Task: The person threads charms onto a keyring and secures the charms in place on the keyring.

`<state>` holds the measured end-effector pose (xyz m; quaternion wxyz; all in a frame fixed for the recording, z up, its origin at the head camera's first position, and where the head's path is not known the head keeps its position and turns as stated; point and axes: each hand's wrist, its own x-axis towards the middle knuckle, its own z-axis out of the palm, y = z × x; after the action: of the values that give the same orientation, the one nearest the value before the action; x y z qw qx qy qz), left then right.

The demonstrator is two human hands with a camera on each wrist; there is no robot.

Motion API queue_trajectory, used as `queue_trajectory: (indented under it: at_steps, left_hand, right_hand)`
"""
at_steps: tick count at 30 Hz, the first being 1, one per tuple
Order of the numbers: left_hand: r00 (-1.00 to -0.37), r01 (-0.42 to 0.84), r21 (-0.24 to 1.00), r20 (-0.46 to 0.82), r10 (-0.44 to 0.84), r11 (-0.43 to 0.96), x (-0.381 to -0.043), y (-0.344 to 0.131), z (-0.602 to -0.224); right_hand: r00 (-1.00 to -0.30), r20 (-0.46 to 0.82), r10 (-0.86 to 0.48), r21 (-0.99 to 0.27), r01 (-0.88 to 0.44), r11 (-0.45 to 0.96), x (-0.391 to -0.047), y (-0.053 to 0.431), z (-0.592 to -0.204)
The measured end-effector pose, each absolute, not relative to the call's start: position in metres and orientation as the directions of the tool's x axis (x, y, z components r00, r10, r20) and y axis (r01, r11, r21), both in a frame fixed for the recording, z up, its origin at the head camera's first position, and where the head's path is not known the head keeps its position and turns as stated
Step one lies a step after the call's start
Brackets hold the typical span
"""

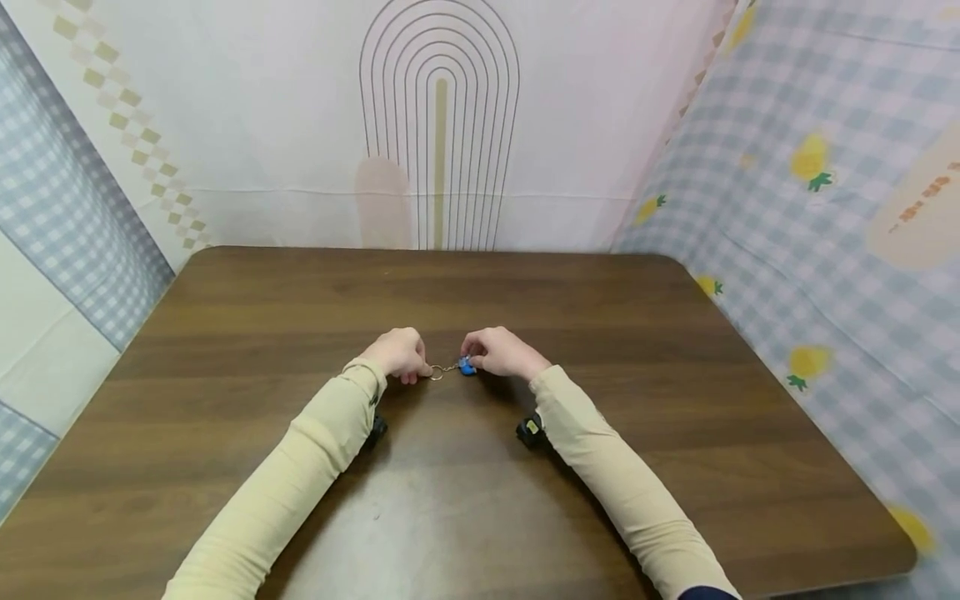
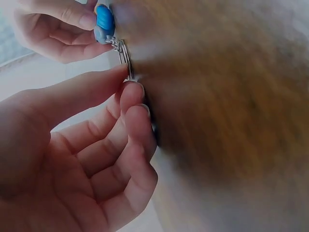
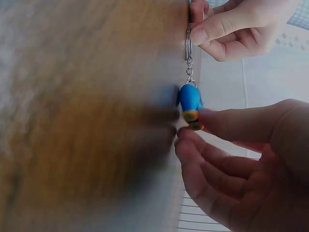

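A small keychain lies stretched between my two hands over the middle of the brown table (image 1: 225, 333). Its metal ring (image 1: 437, 372) (image 2: 124, 58) (image 3: 188, 44) is pinched between thumb and fingertips of my left hand (image 1: 401, 354) (image 2: 96, 145). A short chain (image 1: 450, 367) (image 3: 189, 72) joins the ring to a blue charm (image 1: 467, 366) (image 2: 104, 21) (image 3: 189, 99) with an orange and green end. My right hand (image 1: 498, 352) (image 3: 241, 159) pinches that charm between thumb and forefinger. Both hands sit just above the tabletop, a few centimetres apart.
Patterned cloth walls stand round the table: a pale arch print (image 1: 438, 125) at the back, blue check with yellow pineapples (image 1: 810, 250) on the right, blue check (image 1: 45, 192) on the left. Dark wrist-camera mounts (image 1: 529, 430) show under both sleeves.
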<state>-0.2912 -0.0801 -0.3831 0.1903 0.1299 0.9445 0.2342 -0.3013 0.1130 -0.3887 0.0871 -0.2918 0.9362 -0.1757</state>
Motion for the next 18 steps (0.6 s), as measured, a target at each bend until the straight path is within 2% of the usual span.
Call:
queue_trajectory:
  at_steps: [9,18]
  left_hand:
    - [-0.893,0.163,0.473,-0.301,0.333,0.866,-0.293,-0.074,-0.379]
    - [-0.862,0.186,0.508,-0.327,0.388,0.841,-0.288,-0.069,-0.376]
  right_hand:
    - [-0.823,-0.056,-0.566,-0.349,-0.514,0.783,-0.302,0.120,-0.386]
    - [-0.842,-0.075,-0.534,-0.365,-0.475,0.801,-0.292,0.138,-0.380]
